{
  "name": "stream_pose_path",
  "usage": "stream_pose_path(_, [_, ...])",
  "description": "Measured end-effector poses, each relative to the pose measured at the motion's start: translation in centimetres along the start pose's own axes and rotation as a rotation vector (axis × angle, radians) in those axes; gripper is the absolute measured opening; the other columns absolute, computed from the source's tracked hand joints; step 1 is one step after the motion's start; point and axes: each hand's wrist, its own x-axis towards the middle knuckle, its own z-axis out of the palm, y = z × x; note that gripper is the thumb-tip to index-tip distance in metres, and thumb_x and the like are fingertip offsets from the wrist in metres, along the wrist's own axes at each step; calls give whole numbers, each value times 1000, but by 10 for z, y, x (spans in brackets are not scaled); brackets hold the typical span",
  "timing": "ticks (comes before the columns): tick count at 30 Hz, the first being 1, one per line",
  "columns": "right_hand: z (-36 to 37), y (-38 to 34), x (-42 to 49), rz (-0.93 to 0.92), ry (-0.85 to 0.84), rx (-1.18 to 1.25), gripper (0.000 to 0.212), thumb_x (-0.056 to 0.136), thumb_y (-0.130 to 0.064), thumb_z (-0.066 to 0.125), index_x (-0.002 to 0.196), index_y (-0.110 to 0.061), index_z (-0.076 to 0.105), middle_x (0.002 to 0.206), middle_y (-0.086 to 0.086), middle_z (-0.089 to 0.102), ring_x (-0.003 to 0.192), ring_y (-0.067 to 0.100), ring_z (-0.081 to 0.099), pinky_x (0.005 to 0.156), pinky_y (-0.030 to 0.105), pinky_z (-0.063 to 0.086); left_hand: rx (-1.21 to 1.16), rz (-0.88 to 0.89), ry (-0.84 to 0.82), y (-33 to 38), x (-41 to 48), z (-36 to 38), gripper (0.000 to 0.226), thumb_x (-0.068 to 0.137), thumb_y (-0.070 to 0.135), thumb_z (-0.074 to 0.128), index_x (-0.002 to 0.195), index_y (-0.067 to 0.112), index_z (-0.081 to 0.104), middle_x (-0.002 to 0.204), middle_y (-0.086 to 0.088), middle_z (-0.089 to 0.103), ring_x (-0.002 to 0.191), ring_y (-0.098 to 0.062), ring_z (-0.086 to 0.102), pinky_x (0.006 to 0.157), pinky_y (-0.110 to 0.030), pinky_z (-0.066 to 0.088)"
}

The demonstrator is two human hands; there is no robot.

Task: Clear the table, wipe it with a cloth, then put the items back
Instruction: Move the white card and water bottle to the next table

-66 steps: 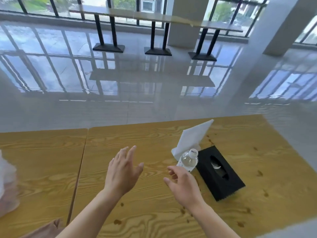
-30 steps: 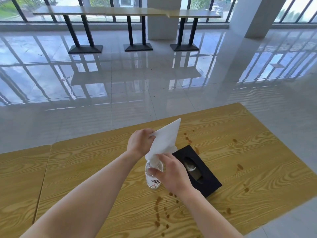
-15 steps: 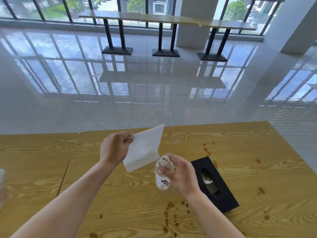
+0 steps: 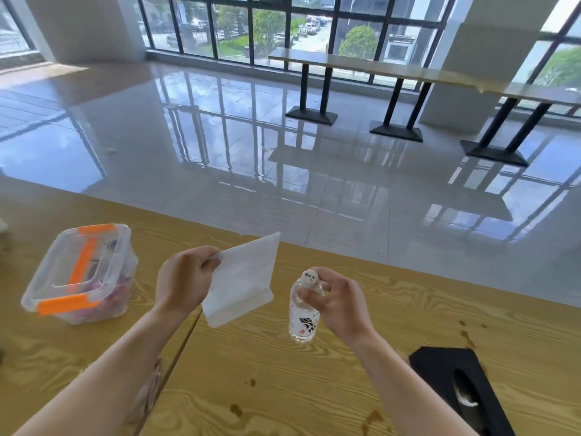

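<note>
The left hand [image 4: 182, 278] is curled closed, thumb and fingers pinching one edge of a white folded cloth [image 4: 242, 278]. The cloth hangs in the air above the tabletop [image 4: 314, 388], between the two hands. The right hand [image 4: 339, 303] is half closed, its fingertips pinching the neck of a clear bottle [image 4: 303, 319] just under the white cap. The bottle is upright; whether its base rests on the wood or hangs just above it cannot be told.

The tabletop is pale grained wood with a seam [image 4: 185, 335] running under the left forearm. Left of the seam sits a clear lidded box [image 4: 85, 272] with orange clasps. A black tissue box [image 4: 452, 372] lies at the lower right, with brown stains [image 4: 464, 334] just beyond it.

Beyond is a glossy tiled floor [image 4: 188, 136], tall black-framed windows [image 4: 283, 23] and long tables [image 4: 377, 69] on black legs.
</note>
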Motion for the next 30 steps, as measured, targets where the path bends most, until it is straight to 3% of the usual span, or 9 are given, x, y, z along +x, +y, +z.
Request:
stream_pose_path(7, [73,-53,55,13,-57,16,11,83,-39,78,91,-39,70,88,-21,73,88,1,66,80,36,55,5,-99,70,-88,2,-46,13,91,13,64,83,21,71,70,4,68,68,-24,62,60,-38,51])
stream_pose_path(12, [133,-79,102,42,-91,45,13,84,-37,79,94,-31,73,92,-12,76,93,13,70,84,43,56,39,-140,100,-139,6,-53,19,90,7,63,75,19,67,63,3,65,61,-25,60,54,-38,48])
stream_pose_path(19, [203,-106,165,63,-79,34,12,82,-41,79,90,-38,70,92,-14,74,91,12,69,84,42,56,115,-157,112,-164,56,-49,21,92,5,56,74,14,63,62,-3,63,57,-28,58,50,-36,44])
stream_pose_path(24, [235,-117,204,73,-65,19,17,83,-40,78,98,-31,73,93,-11,74,91,15,71,80,39,56,136,-163,79,-177,101,-46,21,91,2,50,78,14,62,67,-10,63,63,-35,57,52,-38,43])
stream_pose_path(30, [256,-119,238,106,-64,37,19,85,-36,78,101,-27,74,98,-6,75,94,18,69,83,45,57,144,-172,59,-184,150,-35,20,84,-8,48,74,9,54,70,-9,61,61,-30,49,49,-33,22])
